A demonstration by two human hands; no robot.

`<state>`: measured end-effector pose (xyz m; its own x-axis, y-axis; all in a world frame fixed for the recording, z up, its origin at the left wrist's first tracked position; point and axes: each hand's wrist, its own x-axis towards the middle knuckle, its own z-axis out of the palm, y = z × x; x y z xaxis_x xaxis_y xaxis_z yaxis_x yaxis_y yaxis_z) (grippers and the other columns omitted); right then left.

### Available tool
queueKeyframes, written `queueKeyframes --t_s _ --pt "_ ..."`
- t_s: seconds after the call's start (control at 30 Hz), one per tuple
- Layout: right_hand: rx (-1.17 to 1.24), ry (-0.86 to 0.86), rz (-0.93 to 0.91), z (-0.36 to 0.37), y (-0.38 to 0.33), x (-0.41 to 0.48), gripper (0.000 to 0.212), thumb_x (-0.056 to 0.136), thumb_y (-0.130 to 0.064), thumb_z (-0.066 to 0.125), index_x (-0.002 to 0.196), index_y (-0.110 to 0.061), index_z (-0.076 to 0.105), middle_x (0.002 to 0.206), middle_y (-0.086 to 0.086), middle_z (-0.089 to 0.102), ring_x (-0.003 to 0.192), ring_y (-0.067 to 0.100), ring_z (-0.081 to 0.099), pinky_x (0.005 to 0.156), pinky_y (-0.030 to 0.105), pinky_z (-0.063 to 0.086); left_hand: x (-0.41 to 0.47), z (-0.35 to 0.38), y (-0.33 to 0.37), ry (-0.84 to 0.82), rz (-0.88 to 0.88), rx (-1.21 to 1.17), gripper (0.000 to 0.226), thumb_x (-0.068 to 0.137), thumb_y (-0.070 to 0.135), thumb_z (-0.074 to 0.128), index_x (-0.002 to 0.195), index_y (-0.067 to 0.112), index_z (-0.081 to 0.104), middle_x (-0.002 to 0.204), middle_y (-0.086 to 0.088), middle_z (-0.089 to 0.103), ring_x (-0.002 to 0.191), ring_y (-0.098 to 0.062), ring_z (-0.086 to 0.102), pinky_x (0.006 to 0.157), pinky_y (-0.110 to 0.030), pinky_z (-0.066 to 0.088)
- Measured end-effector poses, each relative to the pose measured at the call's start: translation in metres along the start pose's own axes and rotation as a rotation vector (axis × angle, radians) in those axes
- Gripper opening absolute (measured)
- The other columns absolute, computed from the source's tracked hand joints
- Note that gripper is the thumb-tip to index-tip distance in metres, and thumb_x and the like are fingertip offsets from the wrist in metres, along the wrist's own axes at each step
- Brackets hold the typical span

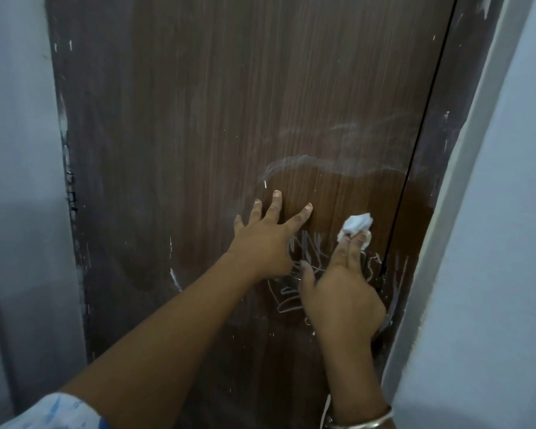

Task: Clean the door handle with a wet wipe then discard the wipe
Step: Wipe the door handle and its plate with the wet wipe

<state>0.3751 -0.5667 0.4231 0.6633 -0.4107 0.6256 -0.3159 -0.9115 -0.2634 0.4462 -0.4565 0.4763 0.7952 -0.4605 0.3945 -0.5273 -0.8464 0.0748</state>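
Note:
A dark brown wooden door fills the view, dusty grey over most of its face, with a darker wiped patch at lower right and white scribbles below it. My left hand lies flat on the door with fingers spread and straight. My right hand presses a crumpled white wet wipe against the door under its straight fingertips, close to the door's right edge. No door handle shows in this view.
A thin black gap runs down between the door and its dark frame on the right. Pale walls flank the door on both sides. A metal bangle circles my right wrist.

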Motion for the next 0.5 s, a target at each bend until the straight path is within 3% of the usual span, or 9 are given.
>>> queueKeyframes --t_s 0.1,0.17,0.3,0.43,0.5 --pt "-0.094 -0.005 -0.077 -0.002 -0.008 0.003 0.083 0.089 -0.062 0.031 0.148 -0.011 0.003 0.158 0.007 -0.006 0.101 0.019 0.06 0.075 0.034 0.044 -0.001 0.0 -0.005 -0.001 0.01 -0.008 0.099 0.077 0.033 0.063 0.139 0.052 -0.012 0.155 -0.002 -0.023 0.141 -0.039 -0.013 0.106 -0.067 0.003" --pt "-0.145 0.003 -0.149 -0.002 -0.01 0.004 0.081 0.088 -0.063 0.029 0.148 -0.013 0.008 0.158 0.005 -0.001 0.106 0.024 0.057 0.089 0.042 0.035 -0.001 0.002 -0.009 0.001 0.012 -0.024 0.1 0.076 0.034 0.065 0.139 0.052 -0.011 0.155 0.002 -0.022 0.142 -0.037 -0.013 0.106 -0.066 0.002" --pt "-0.171 0.083 -0.075 0.002 -0.004 0.002 0.075 0.085 -0.065 0.03 0.147 -0.022 0.022 0.157 -0.003 0.014 0.121 0.033 0.028 0.085 0.045 0.023 0.0 0.004 -0.018 0.043 0.03 -0.032 0.097 0.076 0.046 0.059 0.141 0.047 -0.013 0.156 0.007 -0.016 0.143 -0.033 -0.011 0.106 -0.067 0.003" --pt "-0.192 0.04 -0.109 0.015 -0.019 -0.001 0.069 0.09 -0.055 0.023 0.149 -0.019 0.012 0.158 0.0 0.003 0.141 0.032 -0.008 0.1 0.06 0.004 0.001 0.002 -0.026 0.053 0.041 -0.032 0.102 0.075 0.048 0.059 0.144 0.037 -0.014 0.157 0.011 -0.011 0.144 -0.028 -0.01 0.107 -0.065 0.0" --pt "-0.18 0.039 -0.156 0.02 -0.024 -0.001 0.066 0.092 -0.051 0.024 0.149 -0.019 0.011 0.158 -0.001 0.002 0.141 0.032 -0.014 0.102 0.063 -0.004 0.0 -0.001 -0.029 0.031 0.031 -0.073 0.104 0.074 0.043 0.062 0.145 0.034 -0.014 0.157 0.013 -0.009 0.144 -0.028 -0.009 0.108 -0.064 0.0"
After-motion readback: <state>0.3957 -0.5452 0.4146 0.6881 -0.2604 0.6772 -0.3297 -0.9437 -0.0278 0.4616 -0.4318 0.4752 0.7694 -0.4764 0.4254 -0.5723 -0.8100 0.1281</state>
